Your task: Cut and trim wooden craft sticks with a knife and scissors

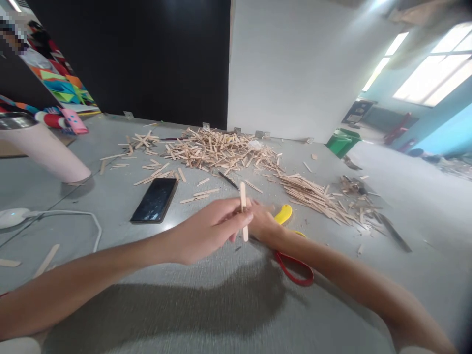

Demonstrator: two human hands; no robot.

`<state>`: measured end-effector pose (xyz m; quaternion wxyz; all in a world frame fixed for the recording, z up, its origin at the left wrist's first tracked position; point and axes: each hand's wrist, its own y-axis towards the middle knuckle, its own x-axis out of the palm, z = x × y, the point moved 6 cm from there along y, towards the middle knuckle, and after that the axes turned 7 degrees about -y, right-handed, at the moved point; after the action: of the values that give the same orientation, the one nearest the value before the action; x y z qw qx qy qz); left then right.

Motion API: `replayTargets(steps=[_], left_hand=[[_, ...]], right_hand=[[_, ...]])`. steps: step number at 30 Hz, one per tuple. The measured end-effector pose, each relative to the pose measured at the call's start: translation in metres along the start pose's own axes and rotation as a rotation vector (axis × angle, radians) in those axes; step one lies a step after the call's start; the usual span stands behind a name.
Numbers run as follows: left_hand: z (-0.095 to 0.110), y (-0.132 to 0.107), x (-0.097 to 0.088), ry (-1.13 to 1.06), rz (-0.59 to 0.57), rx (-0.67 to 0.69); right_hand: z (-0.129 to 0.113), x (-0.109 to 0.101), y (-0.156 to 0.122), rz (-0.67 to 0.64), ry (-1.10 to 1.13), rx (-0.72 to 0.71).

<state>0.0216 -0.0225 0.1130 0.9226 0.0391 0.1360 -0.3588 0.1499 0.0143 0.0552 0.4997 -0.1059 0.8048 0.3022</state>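
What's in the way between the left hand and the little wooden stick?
Nothing that I can see: the left hand already holds the wooden stick, with its thumb across the front. The right hand is close by, on the other side.

A slim, flat wooden craft stick (243, 195), pale tan with rounded ends, stands nearly upright, its top leaning slightly left. The fingers (233, 224) of the left hand (199, 231) pinch it around the middle, leaving both ends showing. It is raised above the grey desk (236, 314), just beside the right hand (266, 223).
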Motion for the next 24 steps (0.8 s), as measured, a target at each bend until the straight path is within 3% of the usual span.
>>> replayTargets(steps=[5,7,9,13,17,20,24], left_hand=[[-0.002,-0.001,0.008,0.095,-0.11,0.033],[-0.002,-0.001,0.013,0.113,-0.171,0.033],[-0.002,-0.002,0.017,0.14,-0.21,0.011],[0.005,-0.004,0.021,0.216,-0.201,0.018],[0.013,-0.006,0.025,0.29,-0.187,0.05],[0.015,-0.006,0.026,0.305,-0.181,0.059],[0.015,-0.007,0.028,0.32,-0.194,0.082]], right_hand=[[0.018,-0.066,-0.03,0.199,0.092,0.176],[0.017,-0.09,-0.046,0.324,0.395,0.25],[0.01,-0.102,-0.056,0.319,0.607,0.277],[-0.002,-0.103,-0.067,0.219,0.944,0.344],[-0.003,-0.091,-0.069,0.157,1.193,0.404],[-0.005,-0.082,-0.068,0.072,1.24,0.412],[-0.006,-0.078,-0.067,0.056,1.202,0.433]])
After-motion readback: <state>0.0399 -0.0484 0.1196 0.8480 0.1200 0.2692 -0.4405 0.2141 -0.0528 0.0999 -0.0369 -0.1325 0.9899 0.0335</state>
